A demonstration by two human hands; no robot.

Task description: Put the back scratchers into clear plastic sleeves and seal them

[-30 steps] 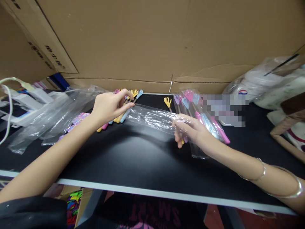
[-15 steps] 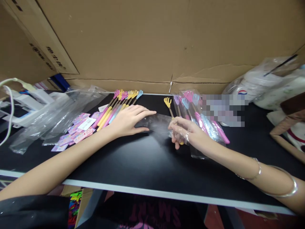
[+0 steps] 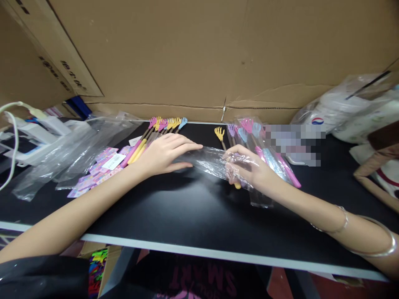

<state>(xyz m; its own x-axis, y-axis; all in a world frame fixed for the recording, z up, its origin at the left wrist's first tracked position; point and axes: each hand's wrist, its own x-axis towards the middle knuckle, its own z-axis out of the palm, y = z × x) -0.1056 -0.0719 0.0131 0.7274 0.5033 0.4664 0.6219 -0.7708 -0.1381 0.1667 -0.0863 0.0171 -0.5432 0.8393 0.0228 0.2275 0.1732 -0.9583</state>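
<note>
A clear plastic bag (image 3: pixel 205 161) stretches between my hands above the black tabletop. My right hand (image 3: pixel 246 166) is closed on its right end, with film lying over the curled fingers. My left hand (image 3: pixel 168 154) lies palm down at the bag's other end, fingers stretched out and thumb apart. Under its wrist and beyond it are several back scratchers (image 3: pixel 136 150) with small claw heads and coloured handles. A yellow-headed back scratcher (image 3: pixel 219 133) lies by my right hand, partly hidden by it. Farther right, bagged back scratchers (image 3: pixel 288 170) lie in a pile.
Printed cards (image 3: pixel 82 182) and empty plastic bags (image 3: pixel 75 145) lie at the left, near a white plastic device (image 3: pixel 37 141) with a cable. Cardboard (image 3: pixel 187 54) walls the back. A bagged white cup (image 3: pixel 336 108) stands at the right. Below the table's edge is a box of colourful pieces (image 3: pixel 98 265).
The right end of the plastic bag has been drawn farther over my right hand's fingers, and the film is more crumpled. My left hand has shifted slightly left.
</note>
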